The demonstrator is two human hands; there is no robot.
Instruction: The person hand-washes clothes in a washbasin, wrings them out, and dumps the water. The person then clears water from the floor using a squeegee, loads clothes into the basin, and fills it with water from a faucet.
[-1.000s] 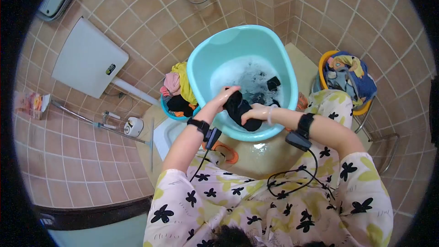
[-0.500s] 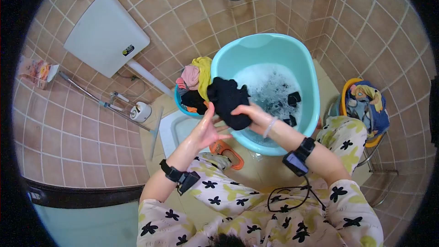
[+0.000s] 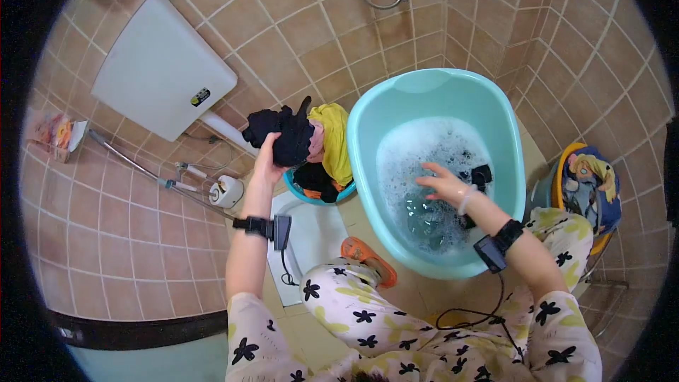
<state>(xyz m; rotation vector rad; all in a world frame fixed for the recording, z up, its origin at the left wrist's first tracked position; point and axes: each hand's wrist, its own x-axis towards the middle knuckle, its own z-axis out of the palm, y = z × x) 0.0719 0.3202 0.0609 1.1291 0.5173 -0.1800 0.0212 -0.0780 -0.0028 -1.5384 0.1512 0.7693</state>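
My left hand (image 3: 265,164) grips a bunched black garment (image 3: 281,140), whose kind I cannot make out. It is held over the small blue basin (image 3: 327,197) of laundry at the left. A yellow cloth (image 3: 335,143), a pink cloth (image 3: 317,140) and a dark cloth (image 3: 315,180) are heaped in that basin. My right hand (image 3: 445,185), fingers apart and holding nothing, hovers above the soapy water in the large turquoise tub (image 3: 437,83). Beside it a black cloth (image 3: 482,175) shows partly above the suds.
On the right stands a yellow-rimmed bucket (image 3: 574,150) with a blue cloth (image 3: 610,201) on top. A squat toilet (image 3: 300,230) lies between my left arm and the tub. A white cistern (image 3: 166,67) hangs on the tiled wall. An orange slipper (image 3: 359,250) is on my foot.
My left hand has carried the black garment left, from the tub's edge to over the small basin. My right hand has let go of it and moved right, over the water.
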